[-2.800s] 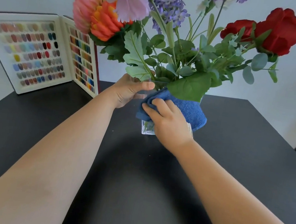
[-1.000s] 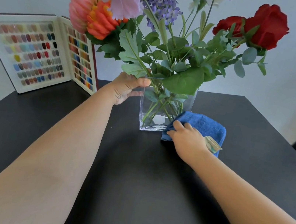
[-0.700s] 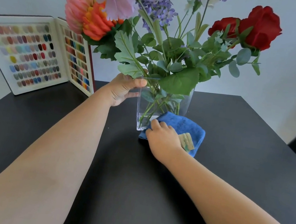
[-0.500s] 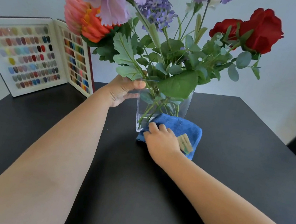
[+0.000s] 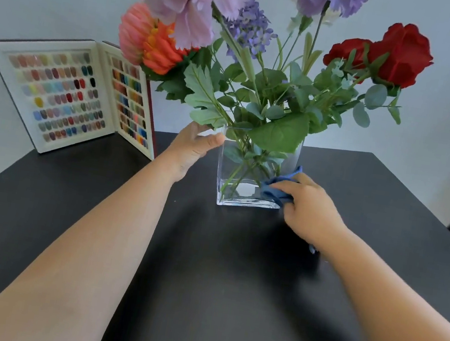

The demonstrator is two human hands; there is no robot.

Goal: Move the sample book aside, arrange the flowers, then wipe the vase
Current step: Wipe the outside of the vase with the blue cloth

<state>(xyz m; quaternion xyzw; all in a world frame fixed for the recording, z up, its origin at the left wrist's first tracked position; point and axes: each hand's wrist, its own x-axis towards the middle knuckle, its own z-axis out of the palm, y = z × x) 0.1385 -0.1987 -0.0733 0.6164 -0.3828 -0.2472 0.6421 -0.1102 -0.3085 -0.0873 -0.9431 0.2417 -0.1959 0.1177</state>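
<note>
Vase [image 5: 248,180] of clear glass, upright mid-counter [image 5: 200,284], flowers [image 5: 260,87] inside. Left hand [image 5: 192,147] gripping upper left rim; right hand [image 5: 309,207] with fingers [image 5: 280,185] clenched on blue cloth [image 5: 275,191], pressed against lower right corner. Sample book [image 5: 76,96] standing open, far left, well apart.

Both bare arms reach far forward. The left hand [image 5: 193,147] is curled, thumb pointing right, its fingers out of sight. The right hand [image 5: 311,206] sits lower and to the right, fingers bunched and gripping.
</note>
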